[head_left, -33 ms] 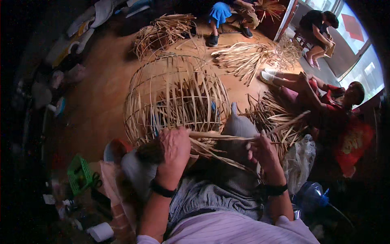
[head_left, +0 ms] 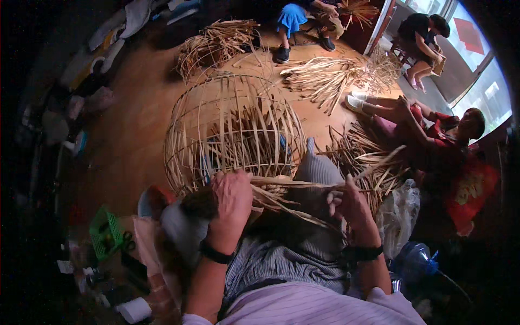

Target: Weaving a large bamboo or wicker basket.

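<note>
My left hand (head_left: 230, 195) is closed around pale flat plant strips (head_left: 271, 181) at the near lower edge of a domed, open-weave basket frame (head_left: 233, 124). The strips stretch across to my right hand (head_left: 349, 203), whose thumb and index finger pinch near their far end, the other fingers curled. Looser strip ends hang below, over my grey striped trousers (head_left: 281, 254). More strips stand inside the frame.
Strip bundles (head_left: 325, 76) lie on the wooden floor (head_left: 124, 162). One person (head_left: 411, 124) sits at right, another (head_left: 420, 43) by the window, a third (head_left: 292, 21) at the back. A green basket (head_left: 105, 233), scissors (head_left: 129, 241) and crumpled plastic (head_left: 398, 211) lie beside me.
My right hand's fingers have shifted very slightly on the strips; otherwise the scene looks almost the same.
</note>
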Motion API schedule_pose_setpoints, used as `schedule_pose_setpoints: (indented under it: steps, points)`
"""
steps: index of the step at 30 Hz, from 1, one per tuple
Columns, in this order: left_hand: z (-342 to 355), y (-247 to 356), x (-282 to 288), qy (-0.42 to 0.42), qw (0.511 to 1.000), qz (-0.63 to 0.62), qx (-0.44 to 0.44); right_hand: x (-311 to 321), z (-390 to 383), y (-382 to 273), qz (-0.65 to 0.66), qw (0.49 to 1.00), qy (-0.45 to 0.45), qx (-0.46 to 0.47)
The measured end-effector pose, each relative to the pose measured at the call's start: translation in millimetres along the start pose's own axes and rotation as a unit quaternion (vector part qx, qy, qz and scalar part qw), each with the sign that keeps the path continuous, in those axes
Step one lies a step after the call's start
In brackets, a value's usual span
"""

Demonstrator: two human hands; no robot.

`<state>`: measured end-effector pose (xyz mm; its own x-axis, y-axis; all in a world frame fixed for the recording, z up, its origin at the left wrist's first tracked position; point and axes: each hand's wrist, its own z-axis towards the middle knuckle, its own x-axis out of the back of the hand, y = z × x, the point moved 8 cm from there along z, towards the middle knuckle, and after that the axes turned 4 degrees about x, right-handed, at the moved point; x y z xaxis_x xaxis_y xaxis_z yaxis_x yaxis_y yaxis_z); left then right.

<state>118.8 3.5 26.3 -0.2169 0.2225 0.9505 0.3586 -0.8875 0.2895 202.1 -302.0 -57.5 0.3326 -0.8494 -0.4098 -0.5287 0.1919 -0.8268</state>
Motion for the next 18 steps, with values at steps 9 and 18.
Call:
schedule_pose_setpoints:
  steps: [9,18]
  points:
    - [-8.9,-7.3,3.5,0.034,0.994,-0.083,-0.054,-92.1,-30.1,-1.5,-0.152,0.941,-0.299,-0.037]
    - [-7.0,-20.3,1.4,0.035,0.985,-0.166,-0.002,-211.8,44.3,-22.7,-0.552,0.658,-0.162,0.486]
